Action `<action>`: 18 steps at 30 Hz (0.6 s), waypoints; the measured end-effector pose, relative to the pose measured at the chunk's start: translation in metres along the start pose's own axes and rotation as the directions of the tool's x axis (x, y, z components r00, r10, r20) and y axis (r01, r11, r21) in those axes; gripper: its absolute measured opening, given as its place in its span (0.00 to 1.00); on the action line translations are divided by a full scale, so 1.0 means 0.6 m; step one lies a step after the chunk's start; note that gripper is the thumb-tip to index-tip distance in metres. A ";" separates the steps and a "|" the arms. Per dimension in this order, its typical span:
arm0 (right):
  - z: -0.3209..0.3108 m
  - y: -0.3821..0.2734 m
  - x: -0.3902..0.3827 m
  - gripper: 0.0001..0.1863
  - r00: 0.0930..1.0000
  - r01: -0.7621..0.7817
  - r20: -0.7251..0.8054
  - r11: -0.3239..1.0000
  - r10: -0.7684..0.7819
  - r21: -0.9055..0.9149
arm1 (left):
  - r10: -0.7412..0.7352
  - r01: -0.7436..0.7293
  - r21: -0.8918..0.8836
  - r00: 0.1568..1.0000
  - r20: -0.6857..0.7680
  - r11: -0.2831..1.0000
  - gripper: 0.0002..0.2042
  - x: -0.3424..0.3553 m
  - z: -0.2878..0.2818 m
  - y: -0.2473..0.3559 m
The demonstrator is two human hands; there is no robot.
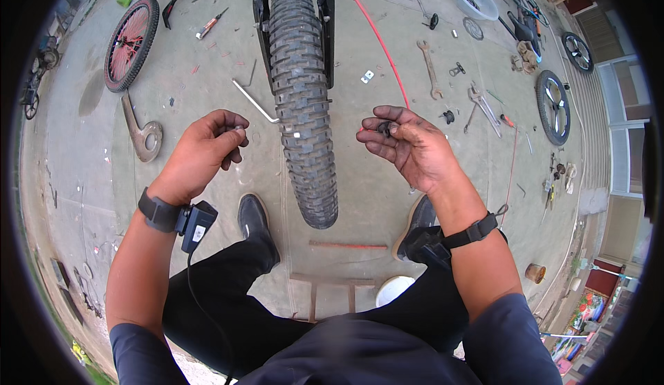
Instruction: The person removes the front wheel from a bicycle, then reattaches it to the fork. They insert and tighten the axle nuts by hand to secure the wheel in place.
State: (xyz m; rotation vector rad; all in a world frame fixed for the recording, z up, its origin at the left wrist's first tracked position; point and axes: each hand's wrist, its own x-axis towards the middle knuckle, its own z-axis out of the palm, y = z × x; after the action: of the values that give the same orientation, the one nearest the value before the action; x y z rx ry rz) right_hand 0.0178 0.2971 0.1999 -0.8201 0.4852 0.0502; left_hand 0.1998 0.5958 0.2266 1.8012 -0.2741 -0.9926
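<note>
The right hand [411, 146] is pinching a small black part [384, 128] between thumb and fingers, to the right of the knobbly tire [301, 94]. A red cable [379, 32] is running from near the fork [263, 11] down to this hand. The left hand [211, 143] is curling its fingers left of the tire; whether its grip is pinching anything cannot be told. A wrench [429, 70] is lying on the floor [360, 198].
</note>
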 end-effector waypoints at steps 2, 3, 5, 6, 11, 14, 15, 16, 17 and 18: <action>0.014 -0.008 -0.024 0.19 0.999 0.006 0.032 1.000 -0.007 0.024 | 0.028 -0.028 -0.022 1.000 -0.006 0.999 0.12 -0.051 0.016 0.031; 0.015 -0.012 -0.037 0.19 0.999 0.012 0.037 1.000 -0.012 0.026 | 0.040 -0.040 -0.035 0.999 -0.009 0.999 0.12 -0.074 0.028 0.041; 0.020 -0.016 -0.058 0.18 0.998 0.016 0.065 0.999 -0.018 0.033 | 0.036 -0.034 -0.069 0.999 0.032 0.997 0.11 -0.124 0.063 0.052; 0.021 -0.014 -0.067 0.18 0.997 0.017 0.074 0.999 -0.019 0.031 | 0.024 -0.019 -0.098 0.998 0.051 0.995 0.10 -0.147 0.084 0.054; 0.034 -0.013 -0.110 0.14 0.999 0.017 0.032 0.995 -0.013 -0.097 | 0.047 -0.034 -0.067 0.977 0.210 0.997 0.12 -0.206 0.187 0.008; 0.036 0.002 -0.136 0.12 0.998 0.067 0.009 0.996 -0.067 -0.064 | 0.181 -0.176 -0.040 0.952 0.248 0.984 0.13 -0.208 0.240 -0.040; 0.041 0.002 -0.151 0.11 0.996 0.083 -0.029 0.990 -0.087 -0.113 | 0.166 -0.180 0.022 0.944 0.285 0.983 0.14 -0.208 0.248 -0.046; 0.041 0.005 -0.166 0.11 0.994 0.084 -0.063 0.988 -0.093 -0.129 | 0.185 -0.216 0.074 0.935 0.303 0.974 0.13 -0.206 0.256 -0.055; 0.044 0.009 -0.180 0.10 0.991 0.086 -0.093 0.985 -0.100 -0.147 | 0.203 -0.253 0.126 0.927 0.316 0.959 0.13 -0.207 0.261 -0.064; 0.047 0.013 -0.193 0.10 0.986 0.089 -0.122 0.983 -0.110 -0.163 | 0.220 -0.289 0.178 0.918 0.329 0.941 0.13 -0.209 0.264 -0.072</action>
State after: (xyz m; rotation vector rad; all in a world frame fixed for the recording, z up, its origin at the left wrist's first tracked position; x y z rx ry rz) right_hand -0.0756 0.3393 0.2610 -1.0061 0.5682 -0.0592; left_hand -0.0064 0.5841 0.2300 1.7477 -0.8247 -1.0814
